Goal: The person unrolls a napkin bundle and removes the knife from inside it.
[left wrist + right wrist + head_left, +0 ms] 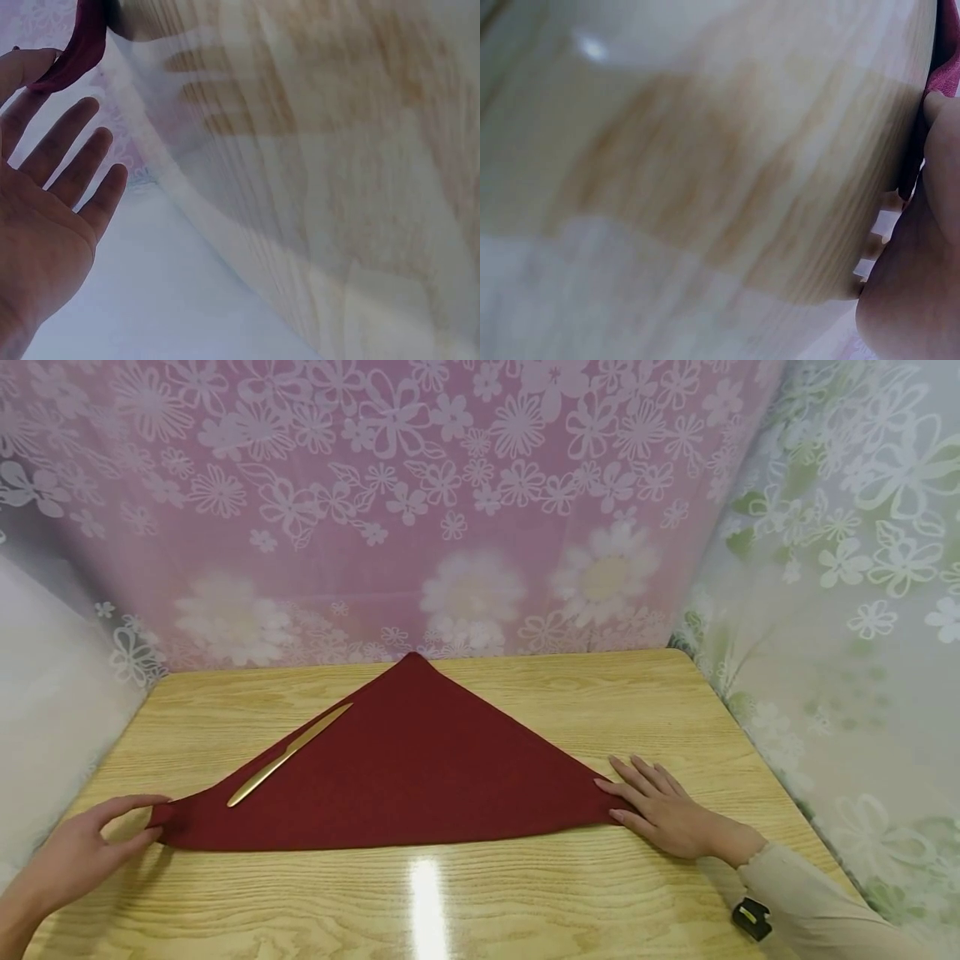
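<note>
A dark red cloth napkin (420, 777), folded into a triangle, lies with its peak at the table's far edge. Between thumb and fingertips my left hand (90, 847) pinches its left corner, lifted a little. In the left wrist view that hand's other fingers (67, 146) are spread beneath the red cloth (82, 45). My right hand (663, 810) rests palm down at the right corner, its fingers extended over the cloth and the wood. Along the napkin's left slope lies a gold table knife (288, 756), with neither hand on it.
The wooden table (480, 902) has a bright glare streak near its front. Flowered pink cloth (450, 510) hangs behind it, and pale flowered cloth (847, 610) stands along the right side. A small black device (752, 918) is by the right sleeve.
</note>
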`<act>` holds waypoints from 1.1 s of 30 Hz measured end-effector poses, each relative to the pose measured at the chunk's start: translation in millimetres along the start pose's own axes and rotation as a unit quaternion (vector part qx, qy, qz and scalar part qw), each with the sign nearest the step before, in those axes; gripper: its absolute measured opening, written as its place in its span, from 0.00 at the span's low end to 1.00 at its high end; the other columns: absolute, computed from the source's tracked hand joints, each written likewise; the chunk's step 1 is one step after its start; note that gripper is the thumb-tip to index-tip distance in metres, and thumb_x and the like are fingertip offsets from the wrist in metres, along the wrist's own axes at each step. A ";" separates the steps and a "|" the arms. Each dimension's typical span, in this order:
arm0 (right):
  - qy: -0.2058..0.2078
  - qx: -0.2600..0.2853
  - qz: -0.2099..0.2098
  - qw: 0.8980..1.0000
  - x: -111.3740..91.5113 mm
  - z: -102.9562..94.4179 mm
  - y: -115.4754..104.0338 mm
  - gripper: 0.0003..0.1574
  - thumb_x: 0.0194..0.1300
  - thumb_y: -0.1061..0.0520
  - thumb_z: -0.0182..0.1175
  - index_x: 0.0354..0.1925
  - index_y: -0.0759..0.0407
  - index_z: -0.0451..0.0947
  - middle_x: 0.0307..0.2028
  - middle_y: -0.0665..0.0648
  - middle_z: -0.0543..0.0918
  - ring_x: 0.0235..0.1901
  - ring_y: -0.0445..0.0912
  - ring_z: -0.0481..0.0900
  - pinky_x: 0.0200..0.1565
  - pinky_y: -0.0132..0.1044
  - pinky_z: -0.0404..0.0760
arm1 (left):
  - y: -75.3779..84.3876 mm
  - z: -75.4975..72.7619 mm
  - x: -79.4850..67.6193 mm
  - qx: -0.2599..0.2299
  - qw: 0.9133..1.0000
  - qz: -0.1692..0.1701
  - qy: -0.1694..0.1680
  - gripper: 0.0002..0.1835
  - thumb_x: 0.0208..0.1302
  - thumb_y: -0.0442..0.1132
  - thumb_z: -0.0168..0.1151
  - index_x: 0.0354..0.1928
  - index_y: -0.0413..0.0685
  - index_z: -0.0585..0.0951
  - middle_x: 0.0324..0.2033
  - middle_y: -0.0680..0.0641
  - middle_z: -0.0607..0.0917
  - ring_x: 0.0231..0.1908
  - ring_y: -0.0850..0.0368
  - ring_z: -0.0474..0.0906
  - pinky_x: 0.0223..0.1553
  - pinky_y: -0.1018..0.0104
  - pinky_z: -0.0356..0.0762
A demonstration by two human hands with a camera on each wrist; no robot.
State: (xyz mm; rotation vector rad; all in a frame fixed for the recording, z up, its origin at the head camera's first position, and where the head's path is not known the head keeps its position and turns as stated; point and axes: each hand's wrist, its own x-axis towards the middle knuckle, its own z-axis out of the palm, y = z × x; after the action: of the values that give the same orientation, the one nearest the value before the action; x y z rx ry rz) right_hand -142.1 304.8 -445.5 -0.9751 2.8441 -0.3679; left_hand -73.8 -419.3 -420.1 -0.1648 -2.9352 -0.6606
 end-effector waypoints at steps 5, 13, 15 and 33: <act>-0.001 -0.002 0.000 1.000 0.7 1.0 0.5 0.30 0.75 0.46 0.46 0.71 0.50 0.62 0.72 0.63 0.50 0.69 0.67 0.43 0.61 0.68 0.45 | -2.0 -4.3 1.9 0.002 1.000 -0.008 -0.005 0.18 0.60 0.40 0.68 0.50 0.41 0.81 0.46 0.32 0.81 0.41 0.53 0.77 0.25 0.71 0.68; 0.001 -0.001 0.000 1.000 0.7 1.9 1.2 0.30 0.75 0.46 0.46 0.71 0.49 0.61 0.73 0.63 0.50 0.70 0.66 0.42 0.61 0.68 0.45 | -7.1 -5.0 0.2 0.006 0.999 -0.029 -0.023 0.19 0.65 0.40 0.63 0.52 0.35 0.78 0.48 0.26 0.77 0.47 0.25 0.70 0.32 0.43 0.75; 0.000 0.003 0.001 1.000 0.5 1.3 0.4 0.30 0.75 0.46 0.46 0.71 0.50 0.61 0.73 0.63 0.49 0.70 0.66 0.42 0.61 0.68 0.45 | -9.6 -5.4 -0.3 0.012 0.999 -0.035 -0.026 0.19 0.66 0.41 0.62 0.53 0.34 0.78 0.49 0.25 0.77 0.46 0.24 0.69 0.32 0.41 0.74; 0.003 -0.001 0.001 1.000 0.3 1.8 0.6 0.30 0.75 0.46 0.46 0.71 0.50 0.61 0.72 0.64 0.50 0.69 0.67 0.43 0.61 0.68 0.45 | -19.8 -9.5 4.4 0.027 0.988 -0.090 -0.119 0.26 0.74 0.48 0.48 0.56 0.28 0.72 0.43 0.26 0.79 0.20 0.54 0.77 0.24 0.57 0.72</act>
State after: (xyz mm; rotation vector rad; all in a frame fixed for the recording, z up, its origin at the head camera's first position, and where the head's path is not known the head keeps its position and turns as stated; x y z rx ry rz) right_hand -142.3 304.8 -447.4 -0.9742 2.8518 -0.3687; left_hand -79.9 -440.8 -419.2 0.0316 -3.2223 -0.6226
